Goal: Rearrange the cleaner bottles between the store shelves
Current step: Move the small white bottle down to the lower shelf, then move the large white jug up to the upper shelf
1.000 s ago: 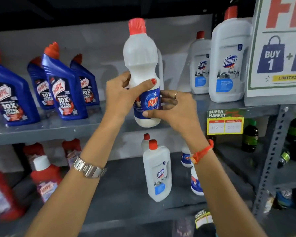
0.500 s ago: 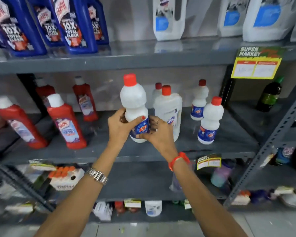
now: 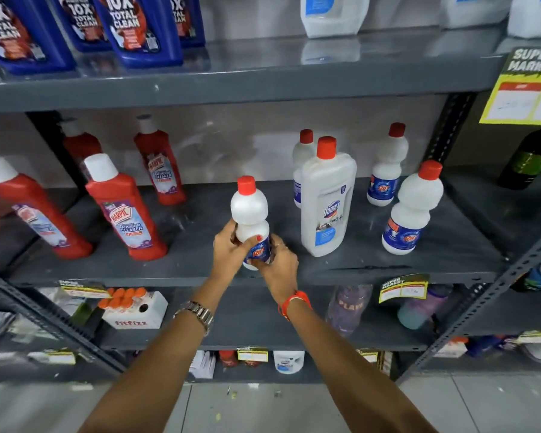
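A white Rin bottle [image 3: 250, 210] with a red cap stands upright near the front edge of the middle grey shelf [image 3: 356, 267]. My left hand [image 3: 230, 250] wraps its lower part from the left and my right hand [image 3: 280, 265] grips it from the right, over the blue label. Whether its base touches the shelf is hidden by my fingers. To the right stand a white Domex bottle [image 3: 327, 198] and two more Rin bottles [image 3: 414, 210] [image 3: 388, 170]. Another white bottle [image 3: 300, 160] hides behind the Domex one.
Red Harpic bottles [image 3: 124, 207] stand on the left of the same shelf. Blue Harpic bottles [image 3: 141, 29] and white jugs [image 3: 331, 17] fill the upper shelf [image 3: 231, 85]. A yellow price tag [image 3: 525, 89] hangs at right. Lower shelves hold assorted goods, with dark green bottles [image 3: 528, 160] on the right rack.
Both hands have carried the Rin bottle down from the upper shelf to the front of the middle shelf. The view has tilted downward with it.
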The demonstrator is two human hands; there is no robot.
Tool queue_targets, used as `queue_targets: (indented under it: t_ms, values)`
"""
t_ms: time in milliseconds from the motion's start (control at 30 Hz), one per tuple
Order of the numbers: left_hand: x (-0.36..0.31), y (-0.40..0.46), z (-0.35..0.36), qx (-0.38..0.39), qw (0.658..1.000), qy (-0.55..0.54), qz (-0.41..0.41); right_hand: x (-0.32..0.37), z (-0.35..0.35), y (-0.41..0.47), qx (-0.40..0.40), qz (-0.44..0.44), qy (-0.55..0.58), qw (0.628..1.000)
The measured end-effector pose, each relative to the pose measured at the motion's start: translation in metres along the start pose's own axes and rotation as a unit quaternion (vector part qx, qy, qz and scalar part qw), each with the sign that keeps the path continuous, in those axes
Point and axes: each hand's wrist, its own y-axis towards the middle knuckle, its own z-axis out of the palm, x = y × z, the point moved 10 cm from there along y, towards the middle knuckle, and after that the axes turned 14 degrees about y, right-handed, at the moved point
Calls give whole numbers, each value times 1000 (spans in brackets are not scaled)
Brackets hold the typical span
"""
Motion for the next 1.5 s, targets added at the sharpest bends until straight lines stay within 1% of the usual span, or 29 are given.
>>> queue_targets:
  t_ms: [167,233,267,300,367,400,433,467,500,533,567,600,700,767,800,867,933,1067,1233,1333,1400,1500]
  values:
    - [4,10,6,2,1000,16,-7,2,1,6,30,4,8,1000]
    - [4,6,5,-17,1000,-1,-16,12,-18,3,3,-31,12,999]
    - [5,-1,-1,-51,998,-9,-24,18,-34,0,-32,-53,25,998]
    - [4,-9,-8,-106,994,-10,-31,26,-56,-4,-84,-76,48,992]
    - [-6,-31,-24,-232,972,21,-31,39,-107,-12,-208,-121,106,965]
    - [-17,-37,-21,-265,964,31,-19,42,-133,-10,-263,-129,123,948]
    - [-28,-40,-14,-260,965,28,0,43,-152,-5,-297,-123,128,938]
    - [-38,-37,2,-224,974,13,23,43,-167,5,-310,-107,107,939]
    - [-49,-34,20,-172,984,-5,45,44,-177,16,-307,-89,61,946]
    - [-59,-29,39,-120,991,-21,62,43,-184,29,-290,-73,2,954]
    - [-65,-25,53,-83,994,-36,69,40,-185,41,-263,-57,-46,962]
    - [-68,-20,65,-57,995,-54,67,34,-184,52,-232,-38,-72,969]
    - [-62,-4,100,11,992,-125,21,10,-176,79,-153,30,-79,985]
    - [-58,1,115,50,989,-137,3,1,-166,91,-93,55,-82,991]
    - [-57,2,118,52,989,-135,2,-1,-162,93,-70,58,-89,992]
    - [-53,2,115,28,991,-131,3,-5,-161,94,-53,53,-102,992]
    - [-53,3,109,13,992,-124,7,-9,-162,89,-60,45,-104,992]
    - [-66,-9,104,32,992,-113,34,-11,-170,66,-102,32,-96,990]
    - [-90,-44,89,48,989,-115,75,9,-182,17,-162,-53,-127,977]
    - [-105,-55,73,52,988,-112,91,32,-183,-5,-195,-96,-108,970]
    - [-123,-55,58,46,987,-114,108,58,-186,-20,-231,-136,-89,959]
    - [-162,-54,29,17,979,-132,153,108,-192,-41,-285,-210,-71,933]
